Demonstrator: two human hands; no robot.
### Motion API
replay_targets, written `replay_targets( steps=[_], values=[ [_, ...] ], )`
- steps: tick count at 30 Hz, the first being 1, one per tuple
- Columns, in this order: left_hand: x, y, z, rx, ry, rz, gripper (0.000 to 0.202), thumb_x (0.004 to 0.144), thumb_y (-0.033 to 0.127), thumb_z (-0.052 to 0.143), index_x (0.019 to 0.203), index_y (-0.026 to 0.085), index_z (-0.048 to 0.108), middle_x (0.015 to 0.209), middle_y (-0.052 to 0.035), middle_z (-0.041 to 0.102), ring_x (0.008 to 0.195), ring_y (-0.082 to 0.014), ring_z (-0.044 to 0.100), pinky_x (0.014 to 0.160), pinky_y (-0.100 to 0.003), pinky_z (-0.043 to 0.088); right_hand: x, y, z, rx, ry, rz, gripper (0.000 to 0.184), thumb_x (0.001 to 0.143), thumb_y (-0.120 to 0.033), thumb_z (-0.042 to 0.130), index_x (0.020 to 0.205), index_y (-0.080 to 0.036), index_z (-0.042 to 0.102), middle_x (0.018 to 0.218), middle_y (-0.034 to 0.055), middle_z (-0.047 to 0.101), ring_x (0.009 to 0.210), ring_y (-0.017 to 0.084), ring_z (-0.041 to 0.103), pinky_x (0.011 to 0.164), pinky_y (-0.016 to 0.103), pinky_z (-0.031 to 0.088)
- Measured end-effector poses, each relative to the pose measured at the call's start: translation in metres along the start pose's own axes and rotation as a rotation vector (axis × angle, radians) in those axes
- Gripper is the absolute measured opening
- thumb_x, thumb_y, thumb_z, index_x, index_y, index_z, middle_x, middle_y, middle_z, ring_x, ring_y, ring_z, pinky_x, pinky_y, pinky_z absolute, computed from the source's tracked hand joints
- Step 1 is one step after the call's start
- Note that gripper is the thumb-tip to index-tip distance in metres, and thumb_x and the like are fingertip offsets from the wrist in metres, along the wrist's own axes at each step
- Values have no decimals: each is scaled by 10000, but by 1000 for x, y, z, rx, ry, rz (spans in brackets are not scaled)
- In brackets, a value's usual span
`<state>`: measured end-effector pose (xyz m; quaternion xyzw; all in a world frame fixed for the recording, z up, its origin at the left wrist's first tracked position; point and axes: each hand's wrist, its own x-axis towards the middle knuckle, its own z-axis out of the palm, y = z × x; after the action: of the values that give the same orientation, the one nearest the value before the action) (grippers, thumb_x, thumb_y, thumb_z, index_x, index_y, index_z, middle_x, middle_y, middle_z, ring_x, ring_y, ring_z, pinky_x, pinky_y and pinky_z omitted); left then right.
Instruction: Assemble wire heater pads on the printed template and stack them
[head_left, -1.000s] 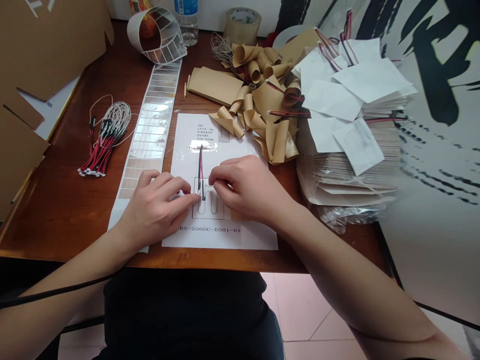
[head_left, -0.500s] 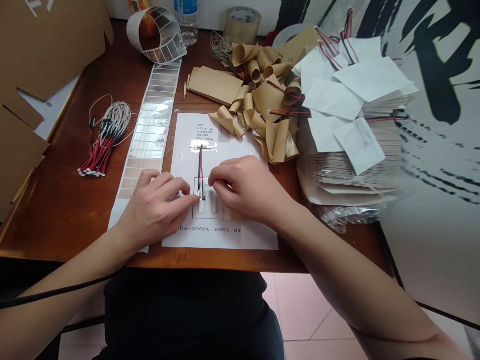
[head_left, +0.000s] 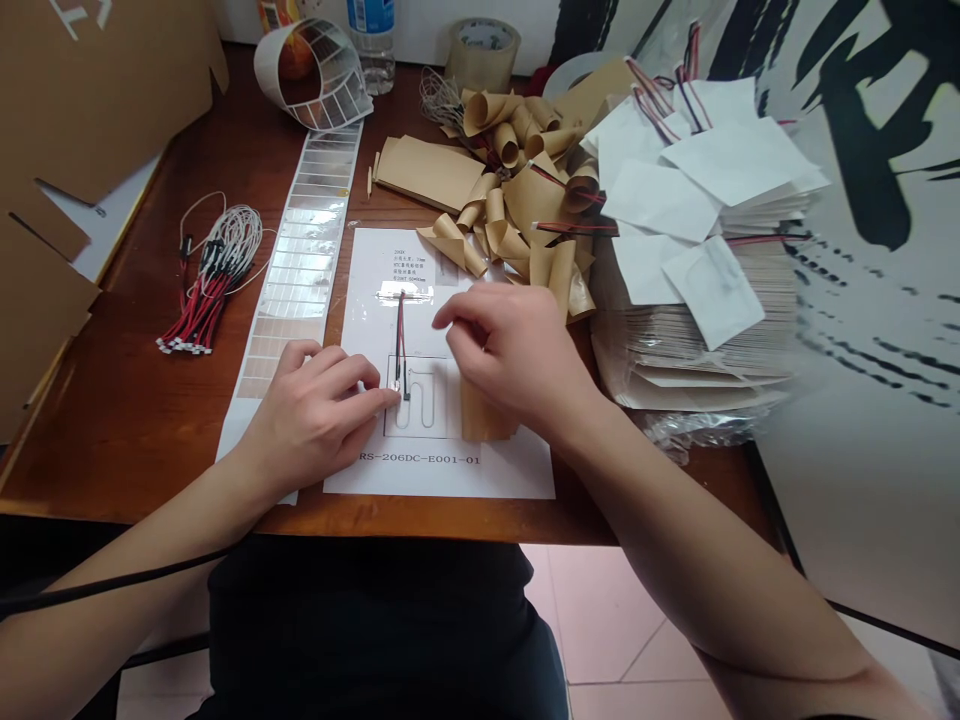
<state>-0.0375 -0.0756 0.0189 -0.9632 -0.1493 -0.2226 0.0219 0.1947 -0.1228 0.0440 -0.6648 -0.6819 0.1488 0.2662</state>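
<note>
While my left hand (head_left: 319,400) is bent beside the black-and-red wires (head_left: 403,335) on the printed sheet (head_left: 442,479), my right hand (head_left: 510,340) is curled narrowly near brown paper (head_left: 486,422). I cannot tell if either holds something.

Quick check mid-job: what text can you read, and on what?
"RS-206DC-E001-01": bottom of the printed sheet, beside the left hand.
Upper text on that sheet: too small to read reliably.
Water bottle label, packing tape roll, orange package: print too blurred to read.
Cardboard box: white marks cut off by the frame, unreadable.
White wall panel: large black brush strokes, partly out of frame, unreadable.
</note>
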Motion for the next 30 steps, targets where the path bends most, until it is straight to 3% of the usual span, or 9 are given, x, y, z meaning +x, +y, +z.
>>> replay_targets(
  steps=[4, 9, 14, 17, 21, 25, 30],
  values=[
    [0, 0, 0, 12, 9, -19, 216, 949, 94, 584, 949, 234, 749, 854, -9, 711, 749, -171, 579, 813, -386, 377, 7, 13, -7, -44, 86, 87, 229, 921, -176, 515, 921, -176, 744, 910, 97, 710, 811, 231, 624, 746, 353, 414],
    [0, 3, 0, 32, 5, -12, 218, 955, 98, 587, 942, 243, 749, 854, -5, 718, 749, -170, 577, 823, -386, 380, 11, 22, -10, -61, -70, 149, 242, 951, -349, 620, 779, -194, 688, 741, 73, 693, 686, 209, 586, 649, 342, 382],
    [-3, 5, 3, 13, 50, -43, 210, 941, 81, 578, 936, 219, 737, 846, -14, 717, 739, -175, 608, 804, -399, 406, 11, 20, -10, -157, -215, 158, 300, 951, -430, 651, 794, -178, 694, 706, 50, 661, 628, 166, 527, 604, 315, 332],
    [-4, 3, 3, -103, 106, -147, 225, 913, 40, 536, 950, 194, 695, 854, -18, 709, 779, -166, 649, 785, -371, 448, 13, 19, -17, -24, -302, 171, 251, 971, -373, 613, 854, -176, 715, 799, 59, 703, 706, 175, 580, 637, 306, 378],
    [0, -2, -1, -291, 126, -256, 207, 917, 53, 512, 938, 181, 674, 873, -24, 673, 714, -127, 594, 658, -285, 469, 15, 24, -29, 285, -456, 163, 237, 976, -241, 511, 930, -204, 740, 981, 58, 731, 803, 168, 618, 669, 280, 454],
    [12, -7, -11, -418, -35, -255, 221, 950, 143, 535, 1098, 182, 694, 885, -16, 710, 718, -124, 628, 656, -263, 495, 15, 29, -32, 511, -643, 149, 349, 860, -53, 447, 983, -201, 738, 986, 45, 712, 769, 140, 640, 700, 266, 540],
    [41, -14, -19, -546, -239, -305, 266, 961, 255, 571, 1195, 199, 685, 915, 1, 778, 796, -144, 713, 762, -283, 533, 16, 30, -27, 561, -696, 78, 365, 795, -55, 476, 997, -197, 744, 886, 7, 706, 697, 123, 642, 714, 267, 569]
  ],
)
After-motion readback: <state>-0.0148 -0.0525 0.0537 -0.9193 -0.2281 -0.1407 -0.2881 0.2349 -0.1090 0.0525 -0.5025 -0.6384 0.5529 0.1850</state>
